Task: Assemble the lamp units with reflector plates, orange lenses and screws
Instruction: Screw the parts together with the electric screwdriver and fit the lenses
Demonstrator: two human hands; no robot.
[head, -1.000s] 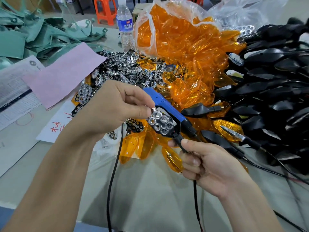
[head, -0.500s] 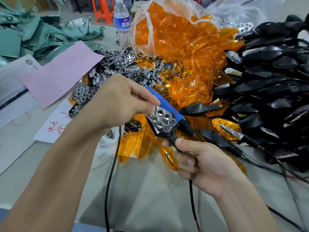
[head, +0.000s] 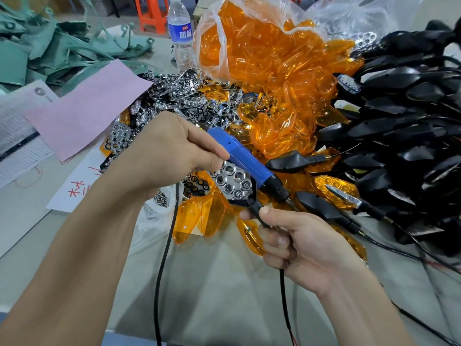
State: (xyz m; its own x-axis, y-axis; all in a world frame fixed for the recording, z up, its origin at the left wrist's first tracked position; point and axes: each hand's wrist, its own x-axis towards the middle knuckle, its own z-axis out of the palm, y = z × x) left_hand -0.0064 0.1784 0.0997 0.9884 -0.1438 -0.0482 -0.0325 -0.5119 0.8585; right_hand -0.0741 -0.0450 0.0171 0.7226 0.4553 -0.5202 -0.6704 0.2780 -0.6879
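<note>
Both my hands grip tight.
Left hand (head: 172, 151) wraps blue electric screwdriver (head: 245, 162), right hand (head: 304, 248) pinches black plastic lamp housing (head: 253, 204); I'd seat chrome honeycomb reflector plate (head: 232, 182) flat.

Pale grey worktable (head: 224, 283) under soft even light, orange plastic stool (head: 151, 13) past its far edge at 11 o'clock, water bottle (head: 180, 33) near it, pink sheet (head: 87, 108) and green offcuts (head: 50, 51) at 10 o'clock.

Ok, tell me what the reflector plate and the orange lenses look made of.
The reflector plate in the lamp unit: probably chrome-plated plastic, possibly metal; its octagonal cups are mirror-bright with sharp reflections. The orange lenses: likely transparent glossy plastic; things behind show through, and highlights glint.
</note>
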